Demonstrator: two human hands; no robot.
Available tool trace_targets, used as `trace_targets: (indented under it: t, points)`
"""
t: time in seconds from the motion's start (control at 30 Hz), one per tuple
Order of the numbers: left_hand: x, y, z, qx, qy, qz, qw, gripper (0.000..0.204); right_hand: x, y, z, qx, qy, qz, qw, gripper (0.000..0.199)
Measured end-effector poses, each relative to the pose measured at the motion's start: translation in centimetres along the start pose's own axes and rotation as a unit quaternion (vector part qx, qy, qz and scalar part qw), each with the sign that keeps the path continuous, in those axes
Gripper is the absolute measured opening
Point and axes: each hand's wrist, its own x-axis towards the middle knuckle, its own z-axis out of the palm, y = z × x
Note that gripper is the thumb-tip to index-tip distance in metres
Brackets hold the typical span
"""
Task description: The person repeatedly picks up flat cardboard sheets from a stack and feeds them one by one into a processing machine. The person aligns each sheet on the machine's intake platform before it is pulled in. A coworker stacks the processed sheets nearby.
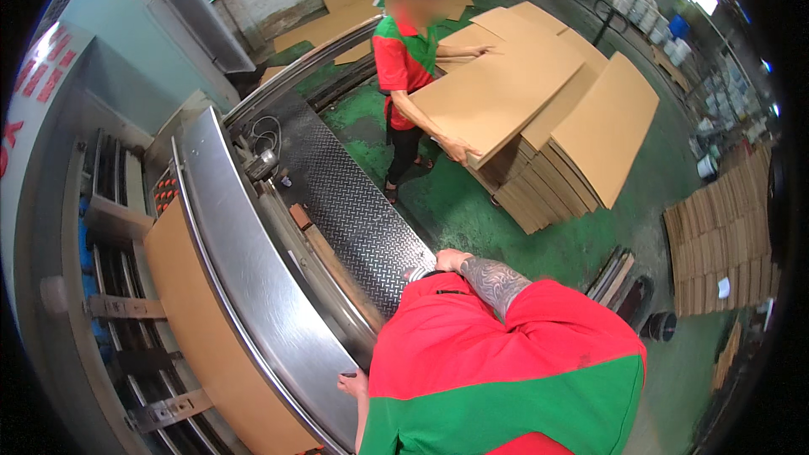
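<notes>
While the left hand (352,384) rests open-fingered on the curved brushed-steel guard rail (253,286), flat brown cardboard sheet (211,345) lies beneath. Right hand (451,260) touches the diamond-tread steel plate (354,211); grip cannot be judged.

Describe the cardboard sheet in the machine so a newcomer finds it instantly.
Start at the long curved steel guard running diagonally across the machine on the left. Just left of it lies the cardboard sheet, flat on the feed rails. Unlike the stacked sheets on the green floor, it lies single, inside the machine.

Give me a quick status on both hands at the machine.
Left hand resting on the steel guard rail, fingers spread, empty. Right hand at the chest, grip unclear. Cardboard sheet lies in the feeder. Co-worker handles boards beyond.
</notes>
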Motion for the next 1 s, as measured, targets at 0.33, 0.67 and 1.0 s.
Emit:
trace_targets:
  t: [0.33,0.67,1.0]
  points:
    - [0.8,2.3,0.9,0.030,-0.034,-0.081,0.996,0.099,2.2,1.2,0.8,-0.014,-0.027,-0.011,0.999,0.049]
    - [0.2,2.4,1.4,0.139,-0.104,-0.062,0.983,0.126,-1.9,-1.5,-2.3,-0.068,0.001,-0.056,0.996,0.046]
    - [1.6,3.8,1.1,0.212,-0.178,-0.097,0.956,0.150,-6.0,0.3,1.5,-0.058,0.013,-0.024,0.998,0.044]
